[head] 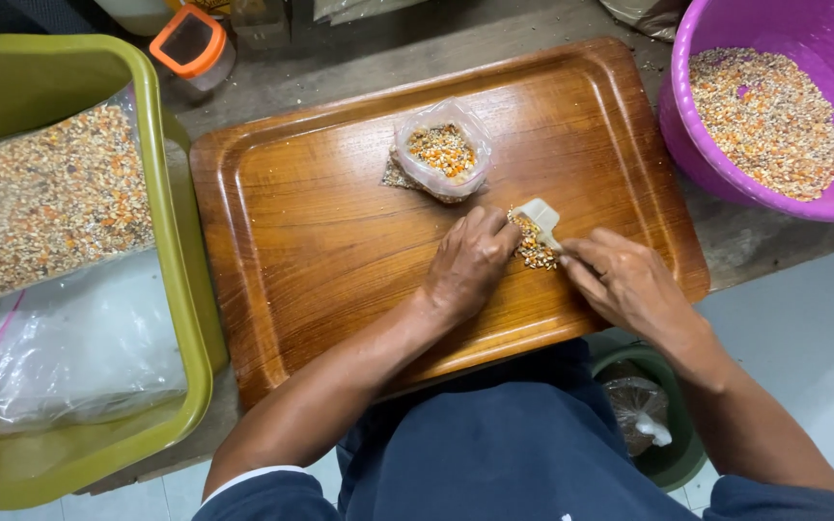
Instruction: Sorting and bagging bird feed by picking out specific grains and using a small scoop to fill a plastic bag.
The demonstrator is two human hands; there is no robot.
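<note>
Scoop: your small pale scoop (541,218) sits on the tray, mouth against a little pile of spilled grain (533,247); its handle runs toward your right hand.
Right hand: your right hand (625,282) lies low on the tray at the pile's right edge, fingers closed round the scoop's handle, knuckles up.
Left hand: your left hand (468,260) is curled loosely just left of the pile, fingertips touching the grain and the scoop's side; it grips nothing, only cups against the heap.
Grain: mixed orange, pale and dark kernels, lying between your two hands near the tray's middle-right.
Bag: a small clear bag (441,150) stands open just above your left hand, partly filled with the same mix; a few kernels lie scattered at its base.
Tray: the wooden tray (301,232) rests across the table edge, in front of your lap.
Green tub: to your left a green tub (171,241) holds a large clear bag of grain (50,198) and flat empty plastic bags (69,352) below it.
Purple tub: at upper right a purple tub (697,145) holds loose grain, well apart from your hands.
Jar: an orange-lidded jar (190,43) stands beyond the tray's top-left corner.
Bin: a dark green bin (673,453) with a crumpled bag inside sits on the floor by your right knee.
</note>
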